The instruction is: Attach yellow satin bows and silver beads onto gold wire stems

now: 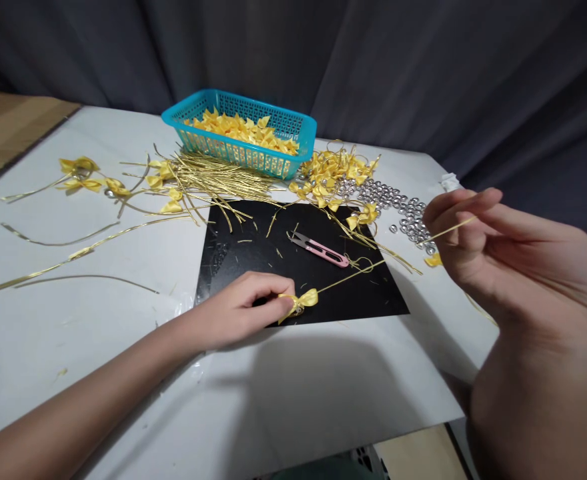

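My left hand (253, 303) pinches a small yellow ribbon bow (307, 299) at the front edge of a black mat (253, 260). Something small and shiny shows at the bow's middle, partly under my thumb. From the bow a thin gold cord (351, 275) stretches up to the right. Its other end is pinched in the fingers of my right hand (478, 233), raised above the table's right side. Behind the bow, pink-handled thread snips (323, 252) lie on the mat among short cord scraps.
A teal basket (303, 137) of yellow bows stands at the back. In front of it lies a bundle of gold cords (218, 177). Bows with cords (341, 167) and silver rings or beads (393, 200) are heaped to its right. Loose cords and bows (81, 173) lie left.
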### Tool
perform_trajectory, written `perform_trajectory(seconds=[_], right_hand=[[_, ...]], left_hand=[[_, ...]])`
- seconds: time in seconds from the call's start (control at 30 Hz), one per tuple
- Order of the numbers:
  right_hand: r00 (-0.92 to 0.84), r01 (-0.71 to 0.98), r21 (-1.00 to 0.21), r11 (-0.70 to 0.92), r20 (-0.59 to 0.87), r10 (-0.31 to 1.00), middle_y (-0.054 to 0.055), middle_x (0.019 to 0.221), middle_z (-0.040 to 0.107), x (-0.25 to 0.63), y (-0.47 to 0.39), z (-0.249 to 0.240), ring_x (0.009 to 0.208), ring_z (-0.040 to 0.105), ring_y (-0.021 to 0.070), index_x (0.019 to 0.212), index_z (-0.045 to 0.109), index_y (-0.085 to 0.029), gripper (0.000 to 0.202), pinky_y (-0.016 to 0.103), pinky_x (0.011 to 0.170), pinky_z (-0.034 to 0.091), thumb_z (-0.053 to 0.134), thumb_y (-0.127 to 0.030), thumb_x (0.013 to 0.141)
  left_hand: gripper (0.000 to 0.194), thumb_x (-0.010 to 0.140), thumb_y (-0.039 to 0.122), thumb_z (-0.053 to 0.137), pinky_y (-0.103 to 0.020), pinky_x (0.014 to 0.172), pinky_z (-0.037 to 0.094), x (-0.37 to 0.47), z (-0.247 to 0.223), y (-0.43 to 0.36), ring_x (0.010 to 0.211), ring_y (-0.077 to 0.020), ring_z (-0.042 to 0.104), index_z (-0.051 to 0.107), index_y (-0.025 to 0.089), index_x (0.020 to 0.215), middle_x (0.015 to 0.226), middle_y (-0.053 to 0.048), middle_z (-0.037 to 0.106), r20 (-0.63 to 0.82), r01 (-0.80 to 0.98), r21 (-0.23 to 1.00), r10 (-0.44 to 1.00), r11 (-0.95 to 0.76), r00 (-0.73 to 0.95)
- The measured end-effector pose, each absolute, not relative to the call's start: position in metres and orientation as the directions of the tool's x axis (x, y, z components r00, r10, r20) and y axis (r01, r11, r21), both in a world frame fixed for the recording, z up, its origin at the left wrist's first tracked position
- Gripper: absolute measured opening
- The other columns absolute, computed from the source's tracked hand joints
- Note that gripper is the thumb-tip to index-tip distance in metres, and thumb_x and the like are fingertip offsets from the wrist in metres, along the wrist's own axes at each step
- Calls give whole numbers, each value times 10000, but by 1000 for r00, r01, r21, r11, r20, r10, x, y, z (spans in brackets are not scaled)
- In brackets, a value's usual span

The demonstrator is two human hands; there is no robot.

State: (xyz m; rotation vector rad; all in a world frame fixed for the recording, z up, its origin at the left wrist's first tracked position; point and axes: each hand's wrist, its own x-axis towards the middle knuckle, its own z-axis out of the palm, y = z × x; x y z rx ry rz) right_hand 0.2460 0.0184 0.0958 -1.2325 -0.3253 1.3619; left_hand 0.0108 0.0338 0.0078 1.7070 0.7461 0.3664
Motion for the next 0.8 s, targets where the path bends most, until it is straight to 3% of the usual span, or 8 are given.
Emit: perform_trajectory(seconds=[0.17,0.3,0.47,0.67,0.8], right_hand=[[214,-440,-856,-272,-394,894,-77,748,611,251,19,95,536,597,-86,671,573,-200,594,-71,604,419,73,-169,989],[245,-522,-795,-308,-486,839,-106,773,616,253,22,95,495,575,-110,641,558,-168,598,-68,600,395,61,-172,974],[232,-564,-770,-298,-494,838,-146,880,629,257,24,94,624,623,-110,700,577,-150,593,-28,606,381,32,-120,931],[283,-649,-716,-258,-541,792,-96,641,544,251,24,98,483,569,-81,671,539,-164,519,-66,559,398,133,-233,987],[293,-665,-712,-226,-527,798,-59,642,543,247,26,96,473,573,-61,704,526,-168,481,-59,579,439,140,-213,988]], left_hand=[[307,880,269,386,-232,497,230,11,7,34,560,-90,295,351,177,588,597,50,329,-133,275,954,648,-123,750],[308,881,255,387,-236,499,225,12,9,34,555,-89,288,342,180,586,592,56,322,-133,274,954,652,-119,746],[311,884,264,395,-241,504,225,12,8,34,561,-92,290,348,179,588,595,57,324,-134,271,956,649,-115,749],[297,885,295,432,-232,538,277,11,7,35,589,-95,347,420,172,615,629,49,377,-129,192,981,681,-17,721],[252,829,217,526,-229,673,371,11,7,37,745,-103,484,500,141,591,871,-12,520,-24,63,998,733,-26,680]])
